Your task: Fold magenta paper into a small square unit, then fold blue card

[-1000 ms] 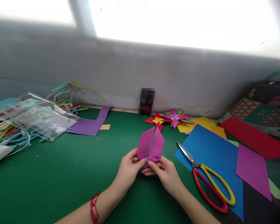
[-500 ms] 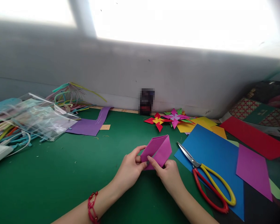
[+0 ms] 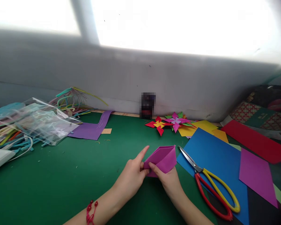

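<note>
A folded magenta sheet of paper (image 3: 165, 161) is held between both hands above the green table (image 3: 67, 184). My left hand (image 3: 133, 172) pinches its left corner between thumb and fingers, with the index finger stretched out away from the paper. On the lower right side, my right hand (image 3: 170, 181) grips it, thumb on top of the front layer and the other fingers hidden behind. The paper's layers stand slightly apart at the top. Right of the hands lie scissors (image 3: 199, 170) with one red and one yellow handle, resting on blue paper (image 3: 215, 153).
Folded paper flowers (image 3: 175, 120) lie at the back near the wall. Yellow paper (image 3: 206, 125), red paper (image 3: 253, 140) and a magenta sheet (image 3: 257, 175) lie to the right. On the left are purple paper (image 3: 86, 132), a clear plastic bag (image 3: 53, 125), coloured strips and a white device (image 3: 0, 157).
My left index finger has lifted off the paper and points outward. The folded paper has tilted, and its front layer has swung lower. Both hands still hold it.
</note>
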Motion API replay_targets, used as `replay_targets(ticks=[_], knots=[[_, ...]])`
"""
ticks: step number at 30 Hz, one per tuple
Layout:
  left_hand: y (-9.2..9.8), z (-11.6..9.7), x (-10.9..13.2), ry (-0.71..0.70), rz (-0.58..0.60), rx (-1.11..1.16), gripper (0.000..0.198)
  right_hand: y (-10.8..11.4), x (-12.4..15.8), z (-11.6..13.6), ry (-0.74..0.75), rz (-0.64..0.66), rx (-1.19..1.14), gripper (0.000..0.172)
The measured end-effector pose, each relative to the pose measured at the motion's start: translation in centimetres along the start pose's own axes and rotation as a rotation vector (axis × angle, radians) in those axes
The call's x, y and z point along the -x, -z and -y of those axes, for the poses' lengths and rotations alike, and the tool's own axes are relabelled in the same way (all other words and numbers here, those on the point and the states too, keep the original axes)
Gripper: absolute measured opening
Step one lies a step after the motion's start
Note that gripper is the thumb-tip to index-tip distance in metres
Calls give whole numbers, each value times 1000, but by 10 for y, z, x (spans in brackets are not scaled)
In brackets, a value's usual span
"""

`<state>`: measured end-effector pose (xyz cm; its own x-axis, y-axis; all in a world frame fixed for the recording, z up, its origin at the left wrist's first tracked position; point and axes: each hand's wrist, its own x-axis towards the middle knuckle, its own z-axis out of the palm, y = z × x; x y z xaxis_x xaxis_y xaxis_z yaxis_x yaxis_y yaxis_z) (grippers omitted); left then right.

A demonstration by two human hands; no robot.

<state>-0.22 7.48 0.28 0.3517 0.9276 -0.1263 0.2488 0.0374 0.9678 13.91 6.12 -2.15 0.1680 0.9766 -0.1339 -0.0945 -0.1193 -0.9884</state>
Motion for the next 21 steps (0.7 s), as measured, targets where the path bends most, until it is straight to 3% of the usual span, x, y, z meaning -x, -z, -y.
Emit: replay_targets(ticks=[6, 9, 11, 15, 21], knots=[[-4, 4, -5, 63, 100, 192, 65, 0, 0, 10, -47, -68, -196, 34], [-5, 2, -8, 147, 220, 414, 47, 2, -1, 12, -108, -116, -313, 34], [-6, 2, -7, 160, 329, 487, 45, 3, -2, 11, -160, -98, -356, 34], [-9, 7, -1, 120, 507, 506, 44, 5, -1, 11, -236, -30, -395, 37], [-5, 10, 0, 105, 590, 497, 42, 6, 2, 12, -239, 10, -385, 35]])
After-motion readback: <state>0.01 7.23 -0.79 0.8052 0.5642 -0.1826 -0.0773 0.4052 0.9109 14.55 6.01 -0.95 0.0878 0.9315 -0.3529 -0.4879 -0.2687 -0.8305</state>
